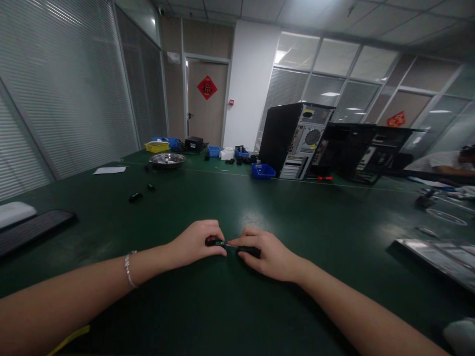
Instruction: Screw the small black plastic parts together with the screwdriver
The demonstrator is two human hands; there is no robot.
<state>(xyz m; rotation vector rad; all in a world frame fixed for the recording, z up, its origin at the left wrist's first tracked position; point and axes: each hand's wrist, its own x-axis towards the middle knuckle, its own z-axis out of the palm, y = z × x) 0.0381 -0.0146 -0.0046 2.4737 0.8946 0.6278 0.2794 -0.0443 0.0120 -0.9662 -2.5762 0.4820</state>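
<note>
My left hand (200, 242) pinches a small black part with a green circuit board (215, 243) showing on it, just above the green table (178, 306). In my right hand (270, 252) is a screwdriver (248, 250) with a black handle, lying nearly level. Its thin metal shaft points left and reaches the edge of the small part. Whether the tip touches the board or sits inside the casing is too small to tell. Two small black pieces, a larger one (135, 197) and a smaller one (151, 187), lie on the table beyond my left hand.
A keyboard (37, 230) lies at the left. Farther back stand a metal bowl (166, 160), a blue bin (263, 171), a yellow bin (157, 147) and a black computer tower (285, 138). A flat metal panel (438, 259) lies at right. Another person (445, 160) sits at far right.
</note>
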